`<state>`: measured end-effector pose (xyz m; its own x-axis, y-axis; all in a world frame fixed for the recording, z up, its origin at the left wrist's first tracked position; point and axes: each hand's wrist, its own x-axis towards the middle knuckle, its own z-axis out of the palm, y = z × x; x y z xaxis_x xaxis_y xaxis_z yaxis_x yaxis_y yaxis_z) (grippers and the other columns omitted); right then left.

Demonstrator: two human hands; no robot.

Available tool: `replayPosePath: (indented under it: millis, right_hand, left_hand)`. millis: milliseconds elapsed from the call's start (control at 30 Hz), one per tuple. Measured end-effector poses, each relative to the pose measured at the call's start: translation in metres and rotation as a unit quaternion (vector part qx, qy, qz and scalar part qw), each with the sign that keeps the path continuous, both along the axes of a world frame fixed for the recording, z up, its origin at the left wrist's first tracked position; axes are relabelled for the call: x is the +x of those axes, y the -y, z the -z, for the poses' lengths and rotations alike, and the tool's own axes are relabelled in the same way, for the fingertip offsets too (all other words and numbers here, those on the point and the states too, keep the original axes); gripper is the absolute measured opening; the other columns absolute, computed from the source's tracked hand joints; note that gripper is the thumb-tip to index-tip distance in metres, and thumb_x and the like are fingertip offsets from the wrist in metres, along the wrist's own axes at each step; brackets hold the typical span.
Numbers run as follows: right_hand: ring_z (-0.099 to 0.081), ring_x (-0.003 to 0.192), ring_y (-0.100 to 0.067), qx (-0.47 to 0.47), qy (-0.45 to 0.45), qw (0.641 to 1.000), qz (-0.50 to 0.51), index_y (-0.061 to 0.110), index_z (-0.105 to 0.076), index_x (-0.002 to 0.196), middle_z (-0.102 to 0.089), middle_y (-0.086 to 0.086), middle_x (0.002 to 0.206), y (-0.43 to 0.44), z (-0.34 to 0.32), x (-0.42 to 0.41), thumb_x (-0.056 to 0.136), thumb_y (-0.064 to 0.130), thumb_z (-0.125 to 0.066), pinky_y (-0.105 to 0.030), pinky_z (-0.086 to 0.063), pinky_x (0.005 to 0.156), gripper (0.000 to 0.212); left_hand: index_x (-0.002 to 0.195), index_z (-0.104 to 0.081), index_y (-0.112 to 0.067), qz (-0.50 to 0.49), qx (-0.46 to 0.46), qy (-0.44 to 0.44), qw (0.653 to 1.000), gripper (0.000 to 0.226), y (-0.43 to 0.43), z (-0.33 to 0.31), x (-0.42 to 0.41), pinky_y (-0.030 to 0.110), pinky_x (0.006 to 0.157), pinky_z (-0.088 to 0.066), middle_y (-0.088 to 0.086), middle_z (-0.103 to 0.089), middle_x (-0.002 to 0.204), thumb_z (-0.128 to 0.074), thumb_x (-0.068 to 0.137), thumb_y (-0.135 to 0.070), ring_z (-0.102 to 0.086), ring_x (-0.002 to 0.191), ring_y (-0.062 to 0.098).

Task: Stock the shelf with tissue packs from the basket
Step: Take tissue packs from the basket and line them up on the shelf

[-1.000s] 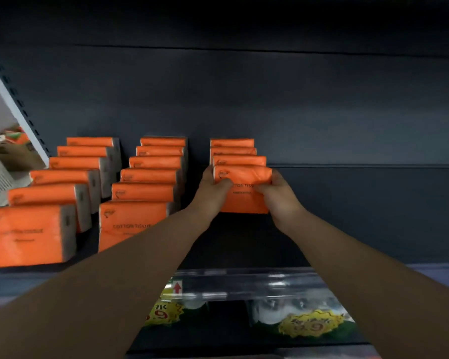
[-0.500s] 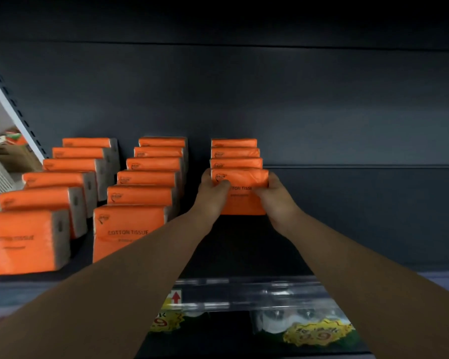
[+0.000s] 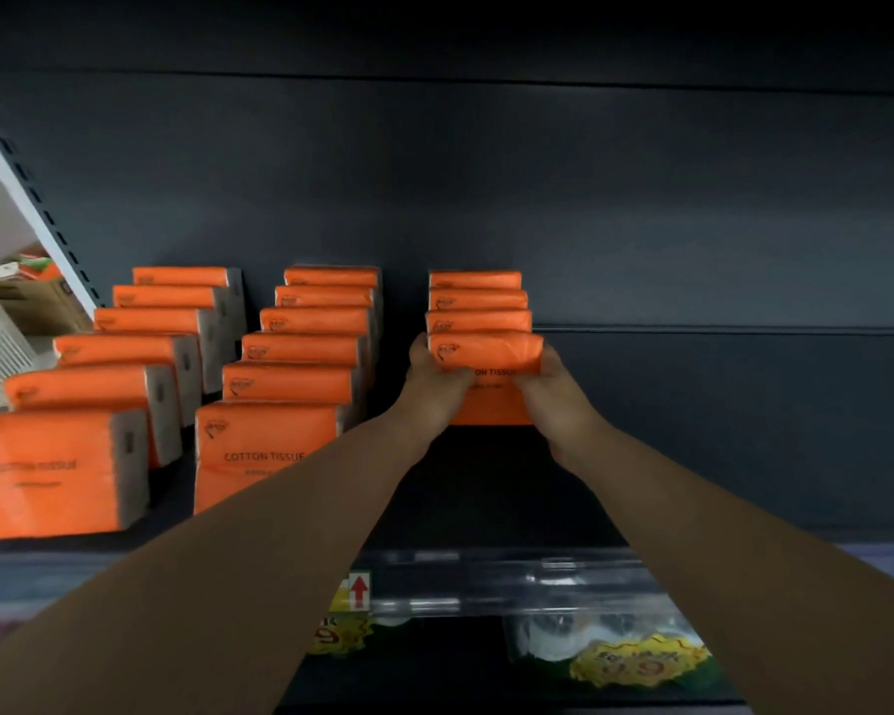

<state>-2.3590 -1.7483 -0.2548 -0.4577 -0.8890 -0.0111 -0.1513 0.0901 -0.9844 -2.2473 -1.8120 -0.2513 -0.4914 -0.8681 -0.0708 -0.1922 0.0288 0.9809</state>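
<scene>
An orange tissue pack (image 3: 489,363) stands upright on the dark shelf (image 3: 692,456), at the front of a row of three more orange packs (image 3: 477,301). My left hand (image 3: 434,376) grips its left side and my right hand (image 3: 548,381) grips its right side, thumbs on the front face. Two longer rows of the same packs, the middle row (image 3: 300,353) and the left row (image 3: 140,353), fill the shelf to the left. The basket is out of view.
The shelf to the right of my hands is bare up to the dark back wall (image 3: 641,198). A clear price strip (image 3: 486,585) runs along the shelf's front edge, with packaged goods and yellow price tags (image 3: 641,663) below. A white upright (image 3: 32,209) bounds the left.
Both hands have pushed the held pack a little further back against the row behind it. The view has shifted slightly.
</scene>
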Motion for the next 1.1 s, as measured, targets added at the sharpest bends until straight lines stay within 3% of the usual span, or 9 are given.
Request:
replayPosePath:
  millis: [167,333,400,467,533,667,733,800,1100]
  right_hand:
    - [-0.056,0.114,-0.018,0.025,-0.003,1.0,0.001,0.014,-0.042,0.135,-0.059,-0.006,0.124,0.0,-0.001,0.0,0.097,0.025,-0.049,-0.041,-0.044,0.102,0.04]
    - [-0.053,0.094,-0.003,0.016,-0.017,1.0,0.013,0.024,-0.04,0.122,-0.056,0.002,0.111,-0.005,-0.002,-0.001,0.097,0.019,-0.047,-0.019,-0.042,0.074,0.027]
    - [-0.054,0.095,-0.006,0.009,-0.026,0.999,0.015,0.033,-0.043,0.109,-0.058,0.001,0.112,-0.006,-0.005,-0.003,0.097,0.017,-0.046,-0.022,-0.042,0.076,0.021]
    - [-0.056,0.106,-0.013,-0.008,-0.042,0.999,0.018,0.037,-0.045,0.104,-0.059,0.001,0.114,-0.006,-0.011,-0.003,0.096,0.016,-0.048,-0.027,-0.044,0.087,0.023]
    - [-0.052,0.118,-0.014,-0.009,-0.073,0.997,0.015,0.031,-0.042,0.13,-0.055,-0.004,0.127,-0.008,-0.017,-0.003,0.096,0.015,-0.049,-0.031,-0.042,0.1,0.039]
    - [-0.037,0.114,0.02,-0.014,-0.182,0.983,0.014,0.013,-0.025,0.147,-0.032,-0.01,0.149,-0.012,-0.025,0.001,0.095,0.01,-0.049,-0.001,-0.031,0.098,0.057]
    - [-0.014,0.144,-0.003,0.009,-0.234,0.972,0.006,0.019,-0.015,0.152,-0.015,-0.005,0.159,-0.014,-0.028,0.004,0.095,0.013,-0.048,-0.03,-0.019,0.119,0.066]
    - [0.002,0.148,-0.015,0.041,-0.291,0.956,0.003,0.022,-0.006,0.153,-0.003,-0.001,0.162,-0.017,-0.032,0.008,0.094,0.014,-0.047,-0.046,-0.007,0.121,0.073]
    - [0.008,0.148,-0.017,0.101,-0.459,0.883,0.006,0.024,0.004,0.153,0.008,0.002,0.161,-0.048,-0.063,0.032,0.093,0.032,-0.046,-0.046,0.002,0.12,0.078]
  left_hand:
    - [0.148,-0.015,-0.018,-0.005,0.014,0.001,1.0,0.07,0.004,0.002,-0.001,0.031,0.092,-0.037,-0.002,-0.046,0.116,-0.056,0.092,-0.014,-0.046,0.108,0.014]
    - [0.127,-0.03,-0.023,-0.023,-0.002,0.01,1.0,0.053,0.0,0.006,0.0,0.022,0.081,-0.039,-0.012,-0.047,0.101,-0.065,0.088,-0.02,-0.05,0.114,0.016]
    - [0.135,-0.027,-0.018,-0.027,-0.011,0.022,0.999,0.065,-0.001,0.003,0.001,0.029,0.094,-0.041,-0.003,-0.049,0.121,-0.068,0.086,-0.025,-0.045,0.126,0.021]
    - [0.151,-0.009,-0.017,-0.027,-0.021,0.043,0.998,0.089,-0.002,-0.002,0.002,0.042,0.113,-0.031,0.008,-0.031,0.149,-0.068,0.084,-0.031,-0.032,0.138,0.025]
    - [0.153,0.003,-0.019,-0.036,-0.041,0.072,0.996,0.093,-0.003,-0.008,0.003,0.04,0.116,-0.023,0.01,-0.014,0.157,-0.063,0.087,-0.029,-0.023,0.143,0.025]
    - [0.153,0.003,-0.017,-0.051,-0.118,0.143,0.981,0.084,-0.007,-0.019,0.006,0.037,0.118,-0.014,0.01,-0.003,0.16,-0.053,0.09,-0.017,-0.011,0.147,0.025]
    - [0.153,0.002,-0.017,-0.049,-0.158,0.178,0.97,0.084,-0.009,-0.023,0.009,0.037,0.12,-0.009,0.009,0.0,0.16,-0.053,0.09,-0.016,-0.004,0.148,0.023]
    - [0.153,0.002,-0.018,-0.04,-0.198,0.202,0.958,0.085,-0.014,-0.027,0.013,0.041,0.121,-0.006,0.007,0.002,0.16,-0.055,0.089,-0.017,0.001,0.148,0.023]
    - [0.153,-0.008,-0.012,-0.016,-0.349,0.298,0.888,0.084,-0.039,-0.065,0.038,0.045,0.121,-0.005,0.014,-0.006,0.16,-0.059,0.087,-0.026,0.001,0.148,0.03]
